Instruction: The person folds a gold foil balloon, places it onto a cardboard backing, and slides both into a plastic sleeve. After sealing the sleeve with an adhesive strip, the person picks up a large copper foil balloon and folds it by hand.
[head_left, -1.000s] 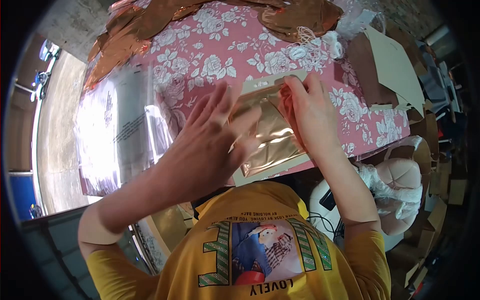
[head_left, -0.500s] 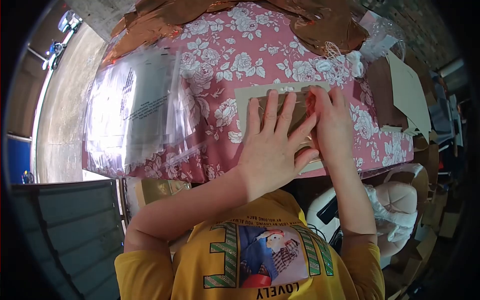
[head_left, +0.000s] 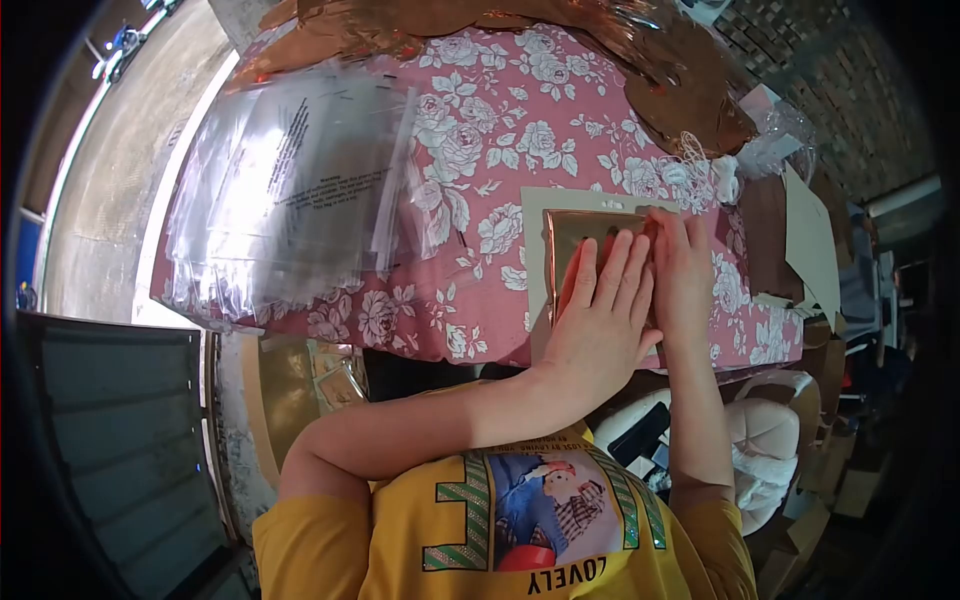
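A beige card (head_left: pixel 537 240) lies on the table near its front edge, with a flat, folded sheet of shiny copper-coloured foil (head_left: pixel 566 228) on top. My left hand (head_left: pixel 603 312) rests flat across the foil, its fingers stretched out and held fairly close together. Beside it, my right hand (head_left: pixel 684 280) lies along the right edge of the foil and card, fingers extended away from me and slightly bent. Its thumb is hidden. Small white bits (head_left: pixel 612 205) show at the top of the card.
Clear plastic bags (head_left: pixel 290 190) with printed text lie on the left of the flowered tablecloth (head_left: pixel 480 150). Loose copper foil (head_left: pixel 690 105) spreads across the back. White string (head_left: pixel 690 165) and a stack of cards (head_left: pixel 808 245) are at the right. A padded white seat (head_left: pixel 765 430) stands below the right side.
My left hand has slid to the right over the foil, and its fingers have come closer together. The foil's left part is now uncovered. The view has shifted.
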